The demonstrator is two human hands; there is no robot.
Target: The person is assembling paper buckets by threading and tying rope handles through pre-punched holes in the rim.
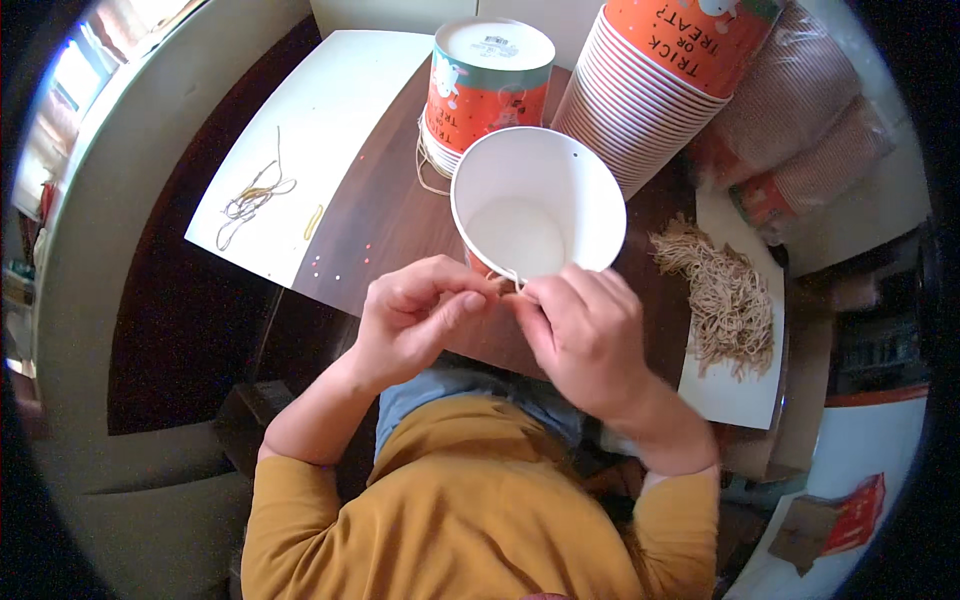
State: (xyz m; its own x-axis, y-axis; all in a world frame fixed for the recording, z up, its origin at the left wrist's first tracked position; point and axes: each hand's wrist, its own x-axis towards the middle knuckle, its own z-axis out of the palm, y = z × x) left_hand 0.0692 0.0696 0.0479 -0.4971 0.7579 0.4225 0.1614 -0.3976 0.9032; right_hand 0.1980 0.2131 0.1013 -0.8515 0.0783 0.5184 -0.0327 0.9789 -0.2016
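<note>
A white-lined paper bucket (532,185) stands at the table's near edge, its open mouth tilted toward me. One small dark hole shows in its far wall, just under the rim. At the near rim a short loop of beige cord (517,280) passes over the edge. My left hand (425,308) is closed in a pinch at the cord, thumb against fingertips. Right beside it, my right hand (590,335) pinches the cord close to the rim. The fingers partly hide the cord, so I cannot make out whether it is knotted.
An upturned orange and green bucket stack (490,100) with cord hanging beside it stands behind. A tall nested stack (640,110) rises at the back right, near plastic-wrapped buckets (780,100). Cord bundles lie right (735,310) and left (255,200) on white sheets.
</note>
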